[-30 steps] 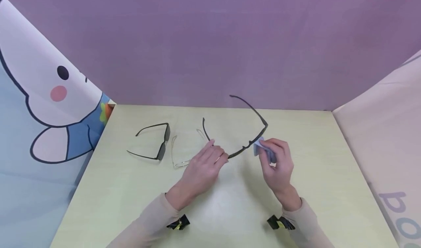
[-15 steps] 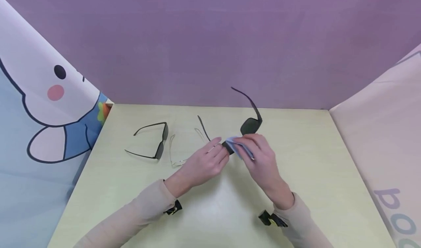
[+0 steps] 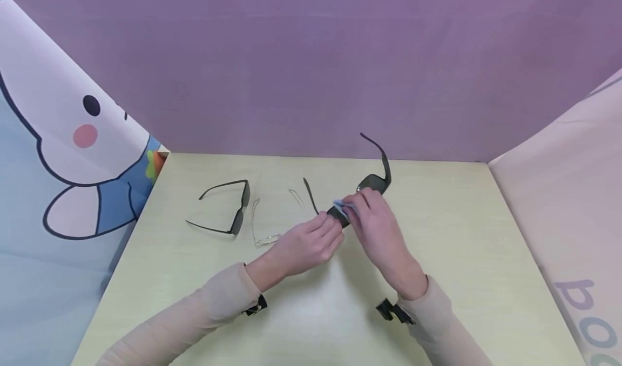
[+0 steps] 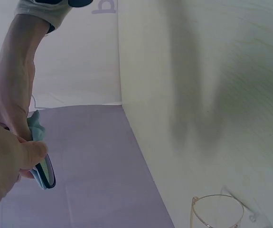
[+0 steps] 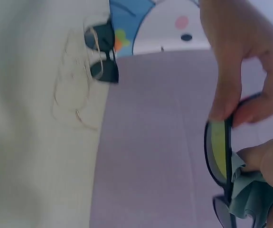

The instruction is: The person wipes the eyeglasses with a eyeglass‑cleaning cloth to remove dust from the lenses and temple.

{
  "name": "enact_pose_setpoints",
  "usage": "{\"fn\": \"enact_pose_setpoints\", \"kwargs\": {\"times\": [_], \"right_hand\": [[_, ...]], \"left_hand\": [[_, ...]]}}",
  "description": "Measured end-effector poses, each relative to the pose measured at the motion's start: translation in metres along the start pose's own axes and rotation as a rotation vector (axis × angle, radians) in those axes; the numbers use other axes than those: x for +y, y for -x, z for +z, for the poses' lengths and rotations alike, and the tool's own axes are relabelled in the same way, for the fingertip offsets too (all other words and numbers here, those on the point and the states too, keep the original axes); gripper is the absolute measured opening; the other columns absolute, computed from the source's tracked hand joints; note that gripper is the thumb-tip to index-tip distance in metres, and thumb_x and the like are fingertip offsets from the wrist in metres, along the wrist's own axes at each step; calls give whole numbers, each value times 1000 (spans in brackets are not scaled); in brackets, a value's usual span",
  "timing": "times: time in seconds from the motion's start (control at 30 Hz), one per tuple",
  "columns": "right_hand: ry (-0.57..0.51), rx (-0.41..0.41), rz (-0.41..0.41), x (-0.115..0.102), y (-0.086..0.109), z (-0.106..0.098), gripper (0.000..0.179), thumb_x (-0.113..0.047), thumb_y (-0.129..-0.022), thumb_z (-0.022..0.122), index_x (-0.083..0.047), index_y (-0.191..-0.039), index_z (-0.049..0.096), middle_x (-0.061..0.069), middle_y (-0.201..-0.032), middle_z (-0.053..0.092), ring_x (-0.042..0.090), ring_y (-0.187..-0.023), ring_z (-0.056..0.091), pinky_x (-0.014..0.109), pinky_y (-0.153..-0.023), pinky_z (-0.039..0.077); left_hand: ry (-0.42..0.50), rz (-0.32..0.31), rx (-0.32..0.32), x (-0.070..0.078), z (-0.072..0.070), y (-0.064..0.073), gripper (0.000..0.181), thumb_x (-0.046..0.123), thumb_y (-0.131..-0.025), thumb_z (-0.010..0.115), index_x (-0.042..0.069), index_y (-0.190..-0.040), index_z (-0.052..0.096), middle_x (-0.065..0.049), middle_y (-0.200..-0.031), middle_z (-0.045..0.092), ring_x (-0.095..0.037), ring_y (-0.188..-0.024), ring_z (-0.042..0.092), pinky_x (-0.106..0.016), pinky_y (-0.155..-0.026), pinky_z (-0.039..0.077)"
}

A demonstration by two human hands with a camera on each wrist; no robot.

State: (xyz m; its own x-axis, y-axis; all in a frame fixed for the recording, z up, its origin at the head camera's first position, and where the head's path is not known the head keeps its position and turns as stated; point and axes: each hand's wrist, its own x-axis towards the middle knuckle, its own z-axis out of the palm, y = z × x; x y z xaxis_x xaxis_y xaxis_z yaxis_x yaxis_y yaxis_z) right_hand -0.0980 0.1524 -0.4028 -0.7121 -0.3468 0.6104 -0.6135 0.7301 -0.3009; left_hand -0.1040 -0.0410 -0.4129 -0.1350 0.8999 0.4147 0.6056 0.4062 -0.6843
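Observation:
Dark-framed sunglasses (image 3: pixel 373 182) are held up over the table, temples spread and pointing away. My left hand (image 3: pixel 305 244) pinches them at one end, thumb and fingers on the frame beside a lens (image 5: pixel 218 146). My right hand (image 3: pixel 381 236) grips a folded light-blue cloth (image 5: pixel 255 190) against the same front, close to the left fingertips. In the left wrist view the cloth (image 4: pixel 36 127) shows on both sides of the frame. Part of the bridge is hidden behind my right fingers in the head view.
Black sunglasses (image 3: pixel 238 215) lie on the table (image 3: pixel 461 258) at the left, temples open. Thin metal-framed glasses (image 3: pixel 266 240) lie just right of them, partly behind my left hand. A purple backdrop (image 3: pixel 311 69) rises at the table's far edge.
My right hand has moved left with the cloth, from beside the sunglasses onto a lens near my left fingers. The sunglasses have turned, so a dark lens now faces up.

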Motion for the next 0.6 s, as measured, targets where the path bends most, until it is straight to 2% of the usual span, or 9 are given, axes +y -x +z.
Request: {"fn": "enact_pose_setpoints", "kwargs": {"times": [0.07, 0.27, 0.5, 0.6], "right_hand": [[-10, 3, 14, 0, 0, 0, 18, 2, -89, 78, 1, -103, 67, 11, -96, 63, 27, -86, 59, 36, -73, 55], [-154, -64, 2, -1, 1, 0, 18, 4, -89, 77, 0, -105, 71, 8, -99, 68, 24, -91, 64, 33, -76, 60], [-13, -47, 43, 5, 0, 0, 17, 1, -89, 78, 2, -104, 68, 10, -93, 61, 25, -82, 60, 35, -68, 57], [-58, -63, 35, 5, 0, 1, 17, 1, -90, 77, 1, -105, 69, 10, -95, 64, 25, -84, 63, 34, -69, 60]], "left_hand": [[-9, 3, 7, -1, 0, -2, 22, 5, -99, 49, 11, -102, 70, -3, -102, 72, -18, -99, 65, -30, -99, 53], [-44, 40, 24, -3, 0, -4, 29, 0, -101, 42, 7, -101, 70, -3, -99, 70, -18, -99, 65, -31, -103, 51], [-56, 73, 13, -3, 2, -4, 30, 0, -101, 43, 8, -104, 72, -4, -105, 72, -19, -105, 67, -32, -107, 50], [-67, 81, 16, -4, 2, -4, 30, 0, -102, 43, 7, -105, 72, -5, -104, 71, -19, -104, 67, -32, -108, 50]]}}
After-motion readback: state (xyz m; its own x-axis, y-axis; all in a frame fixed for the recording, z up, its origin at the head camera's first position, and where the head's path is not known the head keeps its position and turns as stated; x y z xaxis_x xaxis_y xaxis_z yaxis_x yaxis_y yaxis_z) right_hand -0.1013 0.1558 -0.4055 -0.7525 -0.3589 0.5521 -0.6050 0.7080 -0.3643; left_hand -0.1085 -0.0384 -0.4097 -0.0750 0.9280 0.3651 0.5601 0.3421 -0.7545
